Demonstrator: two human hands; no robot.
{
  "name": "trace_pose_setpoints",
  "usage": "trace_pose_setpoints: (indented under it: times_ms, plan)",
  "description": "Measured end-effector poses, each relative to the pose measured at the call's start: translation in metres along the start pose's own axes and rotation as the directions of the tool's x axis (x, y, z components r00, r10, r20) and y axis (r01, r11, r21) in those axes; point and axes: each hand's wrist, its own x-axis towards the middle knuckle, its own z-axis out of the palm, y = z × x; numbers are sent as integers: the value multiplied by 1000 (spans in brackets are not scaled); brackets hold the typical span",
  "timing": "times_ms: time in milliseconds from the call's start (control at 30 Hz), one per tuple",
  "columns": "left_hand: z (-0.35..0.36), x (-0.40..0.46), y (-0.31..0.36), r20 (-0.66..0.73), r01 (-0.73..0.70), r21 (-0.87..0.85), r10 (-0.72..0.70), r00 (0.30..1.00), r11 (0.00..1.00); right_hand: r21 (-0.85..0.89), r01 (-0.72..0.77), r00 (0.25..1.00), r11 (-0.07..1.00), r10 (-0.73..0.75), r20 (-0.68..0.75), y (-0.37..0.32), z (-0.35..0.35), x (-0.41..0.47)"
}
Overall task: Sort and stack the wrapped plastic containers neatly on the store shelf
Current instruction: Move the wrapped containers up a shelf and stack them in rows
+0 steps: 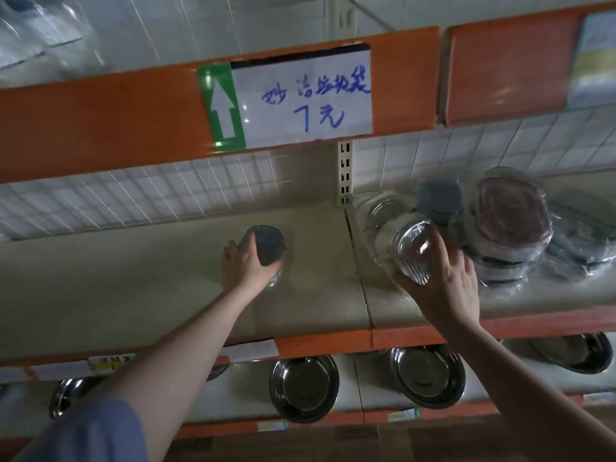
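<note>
My left hand (240,264) grips a small wrapped clear container with a grey lid (268,243), held on the beige shelf board (133,281) near its middle. My right hand (443,278) grips another wrapped clear container (411,250), tilted with its base toward me, at the left side of a pile. That pile holds a grey-lidded container (440,200), a clear one (376,206) behind, and a stack of larger dark-red-lidded containers (510,218) in shiny wrap.
An orange shelf rail with a handwritten price sign (300,101) hangs above. Steel bowls (303,386) stand on the lower shelf under the orange front edge (333,343). More wrapped dark items (580,241) lie at the far right. A wire grid backs the shelf.
</note>
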Motion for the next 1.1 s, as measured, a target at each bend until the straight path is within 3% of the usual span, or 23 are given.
trace_pose_setpoints:
  times_ms: [300,500,867,1100]
  plan:
    - [-6,-2,3,-34,65,-176,-72,997,982,-77,6,999,997,-3,32,-16,-1,1]
    - [-38,-30,-6,-25,-30,-116,27,999,993,-18,28,995,999,-26,101,-39,-21,-9]
    - [-102,-121,-34,1,-52,-187,53,999,981,-37,158,958,987,-144,250,-83,-86,-58]
    - [-169,-190,-61,12,-64,-191,67,998,980,-51,232,945,971,-213,248,-118,-123,-105]
